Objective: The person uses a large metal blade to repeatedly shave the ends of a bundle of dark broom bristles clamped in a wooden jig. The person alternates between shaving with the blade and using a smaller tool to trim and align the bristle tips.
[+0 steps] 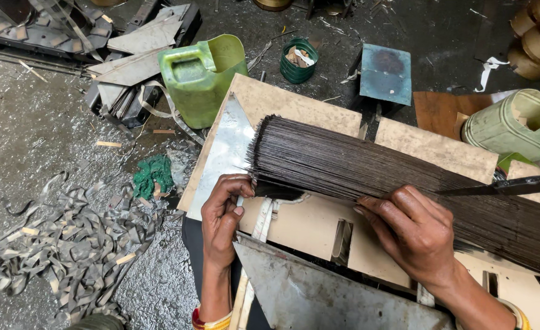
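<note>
1. A thick bundle of thin dark wires (374, 171) lies across a pale board (306, 226) that serves as the tabletop, running from the centre out toward 4 o'clock.
2. The left hand (224, 214) sits at about 7 o'clock of the view, at the cut end of the bundle. Its fingers (239, 182) are curled narrow around the near corner of the wire ends, touching them.
3. The right hand (414, 229) lies at about 5 o'clock, palm down on the near edge of the bundle, fingers close together and pressed flat against the wires. Whether it grips any single wire cannot be told.
4. A shiny metal sheet (224, 153) lies on the board just beside the wire ends, at 9 o'clock from them.
5. Another grey metal sheet (319, 299) rests at 6 o'clock, below both hands.
6. A green plastic can (199, 76) with its top cut open stands at 11 o'clock of the bundle, on the floor (31, 134).
7. A small green woven basket (299, 60) stands at 12 o'clock.
8. A heap of grey metal strips (74, 238) covers the floor at 8 o'clock, well apart from the hands.
9. A pale green can (514, 125) lies on its side at 2 o'clock.
</note>
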Tool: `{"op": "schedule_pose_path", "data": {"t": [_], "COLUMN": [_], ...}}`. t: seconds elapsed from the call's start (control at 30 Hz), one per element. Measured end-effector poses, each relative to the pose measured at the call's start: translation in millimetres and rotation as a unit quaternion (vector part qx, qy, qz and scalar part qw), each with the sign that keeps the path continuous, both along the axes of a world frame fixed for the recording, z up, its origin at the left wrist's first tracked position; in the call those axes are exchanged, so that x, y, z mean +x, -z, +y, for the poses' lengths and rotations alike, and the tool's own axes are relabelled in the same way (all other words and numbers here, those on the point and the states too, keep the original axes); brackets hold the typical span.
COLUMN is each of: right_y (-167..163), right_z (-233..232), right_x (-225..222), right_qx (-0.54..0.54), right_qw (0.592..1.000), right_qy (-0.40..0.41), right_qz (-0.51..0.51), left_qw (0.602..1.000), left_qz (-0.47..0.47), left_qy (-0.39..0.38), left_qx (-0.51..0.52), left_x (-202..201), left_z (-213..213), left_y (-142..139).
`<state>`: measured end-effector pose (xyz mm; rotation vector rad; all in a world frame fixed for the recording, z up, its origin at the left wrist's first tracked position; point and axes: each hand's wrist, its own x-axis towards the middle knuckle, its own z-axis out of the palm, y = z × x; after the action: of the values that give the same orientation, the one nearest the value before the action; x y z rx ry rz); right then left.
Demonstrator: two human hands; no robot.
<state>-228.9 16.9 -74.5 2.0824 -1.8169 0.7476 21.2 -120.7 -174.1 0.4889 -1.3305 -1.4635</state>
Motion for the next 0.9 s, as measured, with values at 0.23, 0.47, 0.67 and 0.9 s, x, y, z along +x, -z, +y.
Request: {"op": "schedule_pose_path", "data": {"t": [0.23,0.47,0.67,0.9], "right_y": [-4.1,-1.0,4.6,-1.2], "right_z": [0.3,7.0,14.6,20.5], "right_x": [3.8,1.4,-1.3,2.5], "right_qx": [0.007,0.016,0.009,0.034], "right_qw": [0.999,0.999,0.999,0.999], "right_qy": [-0.031,-0.029,-0.025,-0.027], "right_qz": [0.036,0.037,0.044,-0.027], "left_qw": [1.000,1.000,0.999,0.989], "left_qz": [0.008,-0.004,-0.021,-0.137], "left_qy": [-0.002,-0.008,-0.016,-0.022], "left_qx": [-0.011,-0.016,-0.018,-0.046], "left_x": [0.3,0.0,-1.0,13.3], "left_z": [0.3,-1.8,-1.6,7.5], "left_y": [1.5,3.5,-1.8,-47.1]}}
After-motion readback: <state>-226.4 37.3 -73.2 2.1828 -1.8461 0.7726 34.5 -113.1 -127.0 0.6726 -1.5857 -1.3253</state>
